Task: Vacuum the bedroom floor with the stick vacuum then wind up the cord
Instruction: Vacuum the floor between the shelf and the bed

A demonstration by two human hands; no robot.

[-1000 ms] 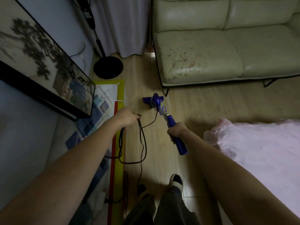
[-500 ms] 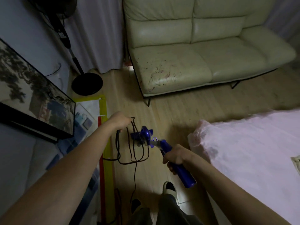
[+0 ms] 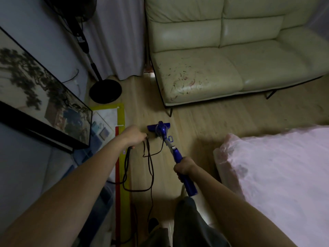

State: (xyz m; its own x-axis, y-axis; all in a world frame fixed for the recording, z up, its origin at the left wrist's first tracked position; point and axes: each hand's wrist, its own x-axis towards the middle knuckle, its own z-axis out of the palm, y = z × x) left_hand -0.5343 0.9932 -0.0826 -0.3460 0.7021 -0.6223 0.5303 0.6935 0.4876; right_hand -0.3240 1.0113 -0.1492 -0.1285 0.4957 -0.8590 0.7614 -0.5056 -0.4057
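A pale sofa (image 3: pixel 231 56) stands at the far side of the wood floor (image 3: pixel 204 122), its left seat cushion marked with red and dark scribbles. A bed (image 3: pixel 284 175) under a pink cover fills the right near corner. A framed painting (image 3: pixel 41 97) leans against the left wall, with a yellow-edged mat (image 3: pixel 122 122) on the floor beside it and a fan (image 3: pixel 105 90) on a round black base behind, next to a curtain (image 3: pixel 121 36).

The vacuum (image 3: pixel 165 138), blue, slants up from the floor: its head lies flat on the boards between mat and sofa leg, and its handle rises toward the person. The right hand (image 3: pixel 184 166) is curled tightly round the handle, a firm closed grip. The left hand (image 3: pixel 134 136), just left of the vacuum head, is closed round several loops of the black cord (image 3: pixel 149 163), which hang down from the fist and trail over the floor and mat edge toward the person's legs.
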